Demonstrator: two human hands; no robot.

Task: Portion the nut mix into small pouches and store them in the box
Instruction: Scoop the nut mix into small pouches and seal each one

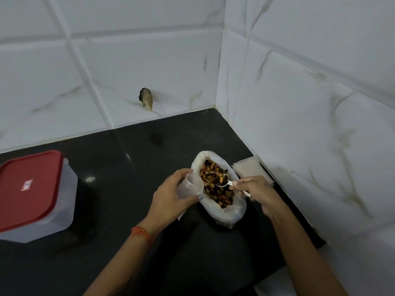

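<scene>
A white plastic bag with its rim rolled down stands on the black counter, full of brown and dark nut mix. My left hand holds a small clear pouch open at the bag's left edge. My right hand pinches the handle of a white plastic spoon, whose bowl lies on the nut mix. A clear storage box with a red lid sits shut at the far left of the counter.
A stack of flat empty pouches lies behind the bag against the right wall. White marbled tile walls meet in a corner behind the black counter. A small dark hole marks the back wall.
</scene>
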